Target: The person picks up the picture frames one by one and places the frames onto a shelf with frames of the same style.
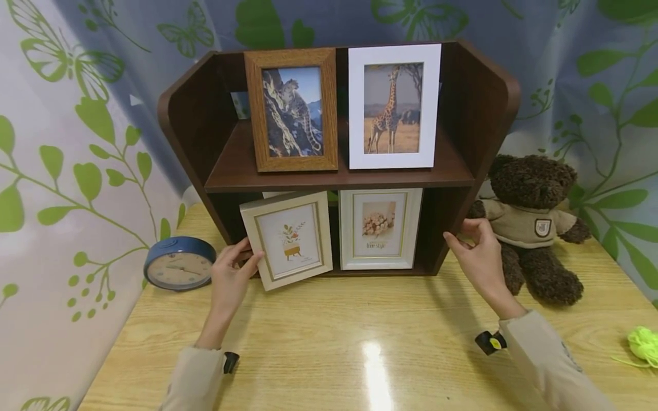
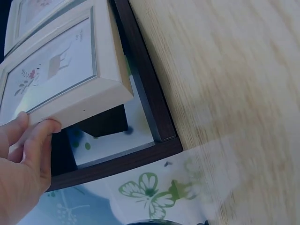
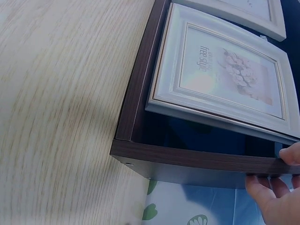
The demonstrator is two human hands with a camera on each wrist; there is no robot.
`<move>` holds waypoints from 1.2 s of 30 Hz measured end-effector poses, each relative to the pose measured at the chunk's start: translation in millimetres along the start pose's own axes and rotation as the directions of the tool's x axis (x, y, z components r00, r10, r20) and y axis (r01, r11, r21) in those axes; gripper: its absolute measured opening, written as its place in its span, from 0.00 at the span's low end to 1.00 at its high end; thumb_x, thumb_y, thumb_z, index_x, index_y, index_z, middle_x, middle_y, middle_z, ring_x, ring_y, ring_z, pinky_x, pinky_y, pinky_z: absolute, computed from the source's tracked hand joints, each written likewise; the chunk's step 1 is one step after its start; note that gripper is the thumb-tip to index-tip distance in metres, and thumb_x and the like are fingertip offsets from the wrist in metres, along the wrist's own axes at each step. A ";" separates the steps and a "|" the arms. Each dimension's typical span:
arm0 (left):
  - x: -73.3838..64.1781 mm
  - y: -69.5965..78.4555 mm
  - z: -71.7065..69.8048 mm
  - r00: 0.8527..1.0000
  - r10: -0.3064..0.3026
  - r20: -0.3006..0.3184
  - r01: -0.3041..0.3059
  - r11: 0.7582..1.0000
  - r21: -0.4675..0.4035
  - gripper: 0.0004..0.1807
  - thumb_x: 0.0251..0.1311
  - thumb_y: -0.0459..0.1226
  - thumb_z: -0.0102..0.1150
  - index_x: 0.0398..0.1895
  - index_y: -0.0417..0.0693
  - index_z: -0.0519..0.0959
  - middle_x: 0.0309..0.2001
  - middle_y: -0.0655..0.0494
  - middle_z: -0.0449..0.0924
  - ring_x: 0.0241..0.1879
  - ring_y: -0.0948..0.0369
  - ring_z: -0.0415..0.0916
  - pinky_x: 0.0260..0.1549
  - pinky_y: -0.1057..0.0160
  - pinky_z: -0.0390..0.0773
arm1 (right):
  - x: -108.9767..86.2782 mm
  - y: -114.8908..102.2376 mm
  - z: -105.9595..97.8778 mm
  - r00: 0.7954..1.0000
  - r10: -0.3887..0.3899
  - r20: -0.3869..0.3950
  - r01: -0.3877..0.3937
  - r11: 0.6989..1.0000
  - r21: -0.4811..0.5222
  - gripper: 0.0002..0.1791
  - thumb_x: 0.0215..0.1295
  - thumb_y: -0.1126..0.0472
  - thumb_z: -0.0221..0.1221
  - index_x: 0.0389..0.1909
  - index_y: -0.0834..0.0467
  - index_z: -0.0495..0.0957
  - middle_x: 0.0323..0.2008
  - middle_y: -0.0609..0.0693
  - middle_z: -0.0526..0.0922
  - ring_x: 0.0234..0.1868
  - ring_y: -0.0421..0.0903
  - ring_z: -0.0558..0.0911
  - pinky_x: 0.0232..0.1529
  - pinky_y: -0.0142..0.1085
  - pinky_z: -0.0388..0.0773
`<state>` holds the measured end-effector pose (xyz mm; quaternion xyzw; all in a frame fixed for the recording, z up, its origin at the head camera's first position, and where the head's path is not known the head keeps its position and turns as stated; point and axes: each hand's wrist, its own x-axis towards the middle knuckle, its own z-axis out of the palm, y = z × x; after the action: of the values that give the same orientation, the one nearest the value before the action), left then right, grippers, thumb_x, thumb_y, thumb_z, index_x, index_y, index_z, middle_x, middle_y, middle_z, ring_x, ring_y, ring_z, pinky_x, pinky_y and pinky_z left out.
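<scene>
My left hand (image 1: 229, 281) pinches the left edge of a cream picture frame (image 1: 259, 228) with a plant drawing in it. That frame leans tilted at the lower left of a dark brown shelf (image 1: 339, 181), its bottom corner sticking out past the shelf's front. My right hand (image 1: 480, 257) grips the front edge of the shelf's right side panel, thumb on the inner side and fingers outside, as the right wrist view shows. Beside the tilted frame, a white "free style" frame (image 1: 346, 228) stands on the lower level.
On the upper level stand a wooden frame with a snow leopard (image 1: 293, 114) and a white frame with a giraffe (image 1: 393, 111). A blue clock (image 1: 180, 264) is left of the shelf. A brown teddy bear (image 1: 532, 228) sits at the right, and green yarn (image 1: 644, 344) lies near the right edge.
</scene>
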<state>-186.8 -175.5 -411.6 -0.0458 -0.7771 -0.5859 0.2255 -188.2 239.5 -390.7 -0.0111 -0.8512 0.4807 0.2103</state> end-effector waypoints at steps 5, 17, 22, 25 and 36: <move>2.7 -0.9 2.3 0.999 0.032 0.001 -0.032 0.997 0.063 0.23 0.55 0.28 0.65 0.56 0.31 0.75 0.43 0.37 0.76 0.38 0.74 0.75 0.31 0.81 0.79 | -0.4 0.3 0.4 1.000 -0.001 0.002 0.001 1.000 0.002 0.21 0.64 0.60 0.60 0.53 0.66 0.67 0.49 0.56 0.76 0.42 0.23 0.71 0.42 0.11 0.69; 16.4 -3.0 15.6 0.991 0.135 0.006 -0.131 0.952 0.276 0.21 0.56 0.29 0.64 0.52 0.28 0.76 0.44 0.35 0.78 0.42 0.43 0.79 0.45 0.46 0.79 | -0.5 -0.9 -0.1 1.000 0.004 -0.016 -0.004 1.000 0.007 0.21 0.64 0.61 0.61 0.52 0.66 0.68 0.48 0.53 0.76 0.42 0.24 0.72 0.42 0.12 0.70; 21.3 -2.0 18.7 0.999 0.030 0.035 -0.039 0.954 0.297 0.21 0.61 0.31 0.61 0.55 0.29 0.74 0.47 0.34 0.76 0.45 0.43 0.78 0.48 0.46 0.78 | -1.0 -3.2 0.3 1.000 0.004 -0.016 -0.003 1.000 0.019 0.20 0.64 0.61 0.61 0.52 0.67 0.68 0.47 0.52 0.76 0.42 0.24 0.72 0.42 0.12 0.70; 25.7 -1.7 20.0 0.999 -0.013 0.050 -0.003 0.950 0.313 0.21 0.63 0.32 0.59 0.57 0.29 0.73 0.49 0.34 0.75 0.47 0.43 0.78 0.47 0.47 0.79 | -1.3 -4.2 0.3 1.000 0.005 -0.017 -0.005 1.000 0.017 0.20 0.64 0.61 0.61 0.52 0.67 0.68 0.47 0.51 0.76 0.42 0.24 0.72 0.42 0.12 0.70; 41.2 -3.6 25.9 0.993 -0.054 0.102 0.022 0.955 0.295 0.18 0.66 0.32 0.53 0.57 0.31 0.72 0.49 0.34 0.77 0.48 0.43 0.77 0.44 0.47 0.80 | -1.1 -1.9 0.7 1.000 0.013 -0.019 -0.012 0.999 0.030 0.21 0.64 0.61 0.61 0.53 0.66 0.69 0.46 0.47 0.75 0.42 0.24 0.73 0.42 0.12 0.71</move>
<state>-232.6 -160.4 -403.7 -0.0288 -0.8672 -0.4651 0.1756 -187.1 237.7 -389.8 -0.0179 -0.8417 0.4947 0.2157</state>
